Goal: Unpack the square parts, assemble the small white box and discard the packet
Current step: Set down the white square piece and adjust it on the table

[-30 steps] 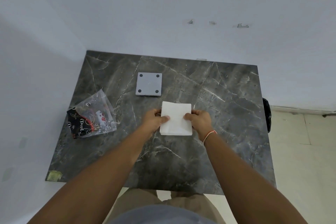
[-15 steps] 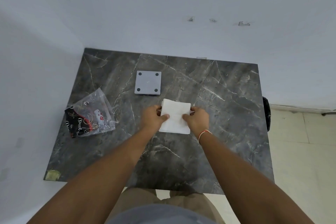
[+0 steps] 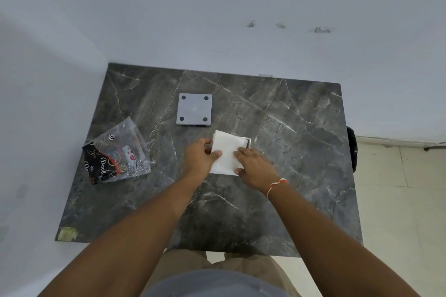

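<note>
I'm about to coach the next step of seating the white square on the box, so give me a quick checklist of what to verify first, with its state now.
1. Both hands on the work: ok. The left hand and right hand grip the white square part at its sides.
2. Part squared to the white box: not ok. The part sits skewed; the box rim shows only at the far right corner.
3. Part seated flush: cannot tell, the hands cover the edges.
4. Grey square plate out of the way: ok, it lies flat beyond the hands, apart from them.
5. Packet discarded: not ok, it lies on the table to the left.
</note>
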